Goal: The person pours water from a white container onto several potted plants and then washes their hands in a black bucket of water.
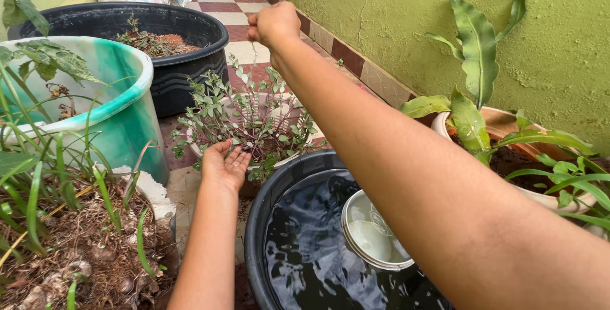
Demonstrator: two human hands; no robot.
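Note:
My right hand [273, 24] is raised above a small bushy plant [244, 119] with purple stems and grey-green leaves, fingers pinched shut, a thin trickle of water falling from it. Below, my left hand [225, 165] lies palm up with fingers apart at the plant's near edge, touching its lower stems and holding nothing. The plant stands in a pale pot [287, 159], mostly hidden by foliage. My right forearm crosses over a black tub [255, 221] of dark water in which a white bowl [372, 234] floats.
A green-and-white bucket [121, 103] with a plant stands at the left, a black tub of soil [175, 62] behind it. A grassy soil pot [82, 246] sits near left. A leafy plant in a terracotta-and-white pot [502, 122] stands right, against a green wall [394, 11].

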